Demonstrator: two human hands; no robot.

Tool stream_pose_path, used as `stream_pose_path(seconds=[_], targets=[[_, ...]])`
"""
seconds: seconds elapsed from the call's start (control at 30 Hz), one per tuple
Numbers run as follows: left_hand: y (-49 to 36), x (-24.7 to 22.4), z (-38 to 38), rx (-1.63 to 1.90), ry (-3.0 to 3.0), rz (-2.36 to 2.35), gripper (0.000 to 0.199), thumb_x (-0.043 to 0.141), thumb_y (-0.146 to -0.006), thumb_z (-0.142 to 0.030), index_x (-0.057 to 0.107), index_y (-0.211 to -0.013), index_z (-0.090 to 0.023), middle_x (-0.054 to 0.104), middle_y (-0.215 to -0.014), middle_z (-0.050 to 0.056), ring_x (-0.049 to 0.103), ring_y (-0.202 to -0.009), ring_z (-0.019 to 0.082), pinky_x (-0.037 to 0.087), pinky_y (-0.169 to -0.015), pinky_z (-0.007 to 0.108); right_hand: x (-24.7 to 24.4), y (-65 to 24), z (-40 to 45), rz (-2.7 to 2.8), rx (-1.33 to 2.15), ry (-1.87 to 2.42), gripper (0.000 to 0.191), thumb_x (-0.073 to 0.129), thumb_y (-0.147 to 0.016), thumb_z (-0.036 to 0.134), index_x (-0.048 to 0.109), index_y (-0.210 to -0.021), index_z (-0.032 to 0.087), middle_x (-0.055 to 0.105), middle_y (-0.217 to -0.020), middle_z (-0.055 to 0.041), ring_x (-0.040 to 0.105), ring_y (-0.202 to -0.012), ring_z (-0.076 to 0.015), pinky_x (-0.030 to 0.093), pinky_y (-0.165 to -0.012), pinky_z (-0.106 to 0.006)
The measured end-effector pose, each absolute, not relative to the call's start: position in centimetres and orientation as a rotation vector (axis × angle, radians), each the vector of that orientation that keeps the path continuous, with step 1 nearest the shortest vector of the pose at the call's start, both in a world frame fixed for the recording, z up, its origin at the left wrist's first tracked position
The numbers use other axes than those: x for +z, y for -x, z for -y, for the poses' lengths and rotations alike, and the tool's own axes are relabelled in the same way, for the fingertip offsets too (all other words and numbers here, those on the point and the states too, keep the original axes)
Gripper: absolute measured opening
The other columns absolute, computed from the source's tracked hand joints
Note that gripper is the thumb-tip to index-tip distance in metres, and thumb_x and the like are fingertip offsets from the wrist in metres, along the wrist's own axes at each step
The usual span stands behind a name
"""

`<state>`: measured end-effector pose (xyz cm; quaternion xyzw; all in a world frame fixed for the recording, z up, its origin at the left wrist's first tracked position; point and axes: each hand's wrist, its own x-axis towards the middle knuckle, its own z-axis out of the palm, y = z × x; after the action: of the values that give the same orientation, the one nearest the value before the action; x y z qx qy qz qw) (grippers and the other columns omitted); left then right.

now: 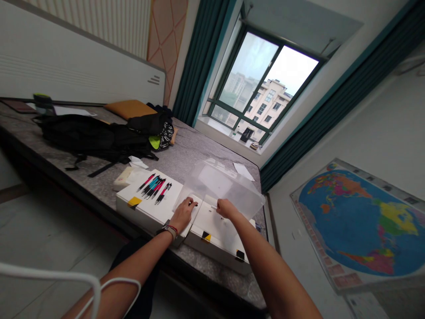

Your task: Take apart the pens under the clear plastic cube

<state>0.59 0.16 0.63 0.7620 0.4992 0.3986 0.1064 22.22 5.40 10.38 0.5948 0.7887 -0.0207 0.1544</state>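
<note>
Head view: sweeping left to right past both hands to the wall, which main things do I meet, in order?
Green-topped container → row of pens → left hand → right hand → world map.

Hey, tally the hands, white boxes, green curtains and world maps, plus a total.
Hands: 2, left hand and right hand
White boxes: 2, left box and right box
Green curtains: 2, left curtain and right curtain
World maps: 1, world map
Total: 7
</note>
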Motion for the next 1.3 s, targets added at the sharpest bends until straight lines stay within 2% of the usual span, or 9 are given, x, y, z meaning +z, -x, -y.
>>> stream_pose_path(seconds=[0.2,0.37,0.5,0.67,0.8,0.87,1.0,1.13,1.3], targets=[[-0.7,1.5,0.2,1.175,-2.229,-1.454,0.037,0.038,-0.076,-0.001,0.053,-0.105,-0.017,0.053,-0.102,0.009,0.050,-0.099,0.022,0.040,-0.095,0.038,11.6,-22.2,-5.5,-2.273,-0.151,-1.739,0.021,0.059,-0.077,0.014,0.073,-0.093,0.015,0.073,-0.093,-0.0102,0.067,-0.081,-0.0177,0.044,-0.067,-0.020],[-0.6,1.8,0.3,1.093,-2.206,-1.535,0.028,0.038,-0.077,-0.007,0.052,-0.099,-0.017,0.056,-0.093,0.008,0.051,-0.091,0.022,0.040,-0.089,0.038,12.3,-21.9,-5.1,-2.322,-0.190,-1.769,0.034,0.057,-0.078,0.010,0.069,-0.109,0.017,0.071,-0.106,-0.0084,0.066,-0.089,-0.0152,0.043,-0.073,-0.018],[-0.7,1.9,0.3,1.036,-2.194,-1.636,0.023,0.042,-0.077,-0.009,0.052,-0.096,-0.017,0.057,-0.089,0.008,0.052,-0.089,0.023,0.040,-0.086,0.037,13.0,-20.7,-4.5,-2.388,-0.296,-1.661,0.023,0.060,-0.077,0.014,0.074,-0.095,0.018,0.074,-0.096,-0.0060,0.066,-0.083,-0.0155,0.044,-0.071,-0.019],[-0.8,2.2,0.6,1.048,-2.249,-1.634,0.026,0.045,-0.083,-0.016,0.052,-0.107,-0.017,0.060,-0.095,0.008,0.053,-0.093,0.022,0.038,-0.086,0.034,13.2,-18.7,-3.9,-2.454,-0.426,-1.555,0.020,0.064,-0.075,0.017,0.074,-0.092,0.018,0.074,-0.090,-0.0042,0.066,-0.077,-0.0144,0.043,-0.066,-0.019],[-0.8,2.4,0.8,0.917,-2.403,-1.514,0.021,0.042,-0.092,-0.030,0.059,-0.092,-0.018,0.062,-0.085,0.008,0.055,-0.087,0.022,0.038,-0.081,0.034,13.4,-18.2,-4.0,-2.451,-0.421,-1.545,0.018,0.063,-0.077,0.016,0.074,-0.091,0.017,0.074,-0.090,-0.0041,0.065,-0.078,-0.0141,0.043,-0.069,-0.019],[-0.7,2.4,0.8,0.856,-2.442,-1.480,0.027,0.040,-0.094,-0.033,0.061,-0.085,-0.019,0.062,-0.080,0.007,0.055,-0.083,0.021,0.038,-0.076,0.033,13.8,-18.7,-4.4,-2.432,-0.394,-1.561,0.017,0.066,-0.077,0.021,0.074,-0.093,0.018,0.074,-0.094,-0.0047,0.066,-0.081,-0.0151,0.043,-0.070,-0.019],[-0.6,2.2,0.6,0.846,-2.436,-1.450,0.034,0.037,-0.096,-0.037,0.063,-0.083,-0.019,0.062,-0.078,0.007,0.055,-0.081,0.021,0.038,-0.075,0.032,14.2,-20.9,-5.5,-2.238,-0.201,-1.769,0.027,0.069,-0.078,0.034,0.072,-0.100,0.018,0.072,-0.102,-0.0082,0.066,-0.089,-0.0185,0.045,-0.070,-0.020],[-0.6,2.0,0.6,0.888,-2.411,-1.446,0.041,0.032,-0.097,-0.039,0.063,-0.081,-0.019,0.063,-0.078,0.008,0.055,-0.082,0.021,0.037,-0.077,0.033,12.9,-22.8,-5.4,-2.088,-0.118,-1.819,0.017,0.066,-0.077,0.018,0.074,-0.091,0.013,0.072,-0.096,-0.0149,0.069,-0.083,-0.0217,0.047,-0.068,-0.023],[-0.7,2.1,0.6,0.910,-2.389,-1.444,0.044,0.029,-0.098,-0.039,0.064,-0.081,-0.019,0.065,-0.078,0.008,0.056,-0.082,0.020,0.037,-0.079,0.033,10.0,-22.5,-4.0,-2.074,-0.016,-1.813,0.024,0.056,-0.082,0.011,0.072,-0.100,0.011,0.069,-0.105,-0.0205,0.068,-0.093,-0.0243,0.049,-0.078,-0.028]])
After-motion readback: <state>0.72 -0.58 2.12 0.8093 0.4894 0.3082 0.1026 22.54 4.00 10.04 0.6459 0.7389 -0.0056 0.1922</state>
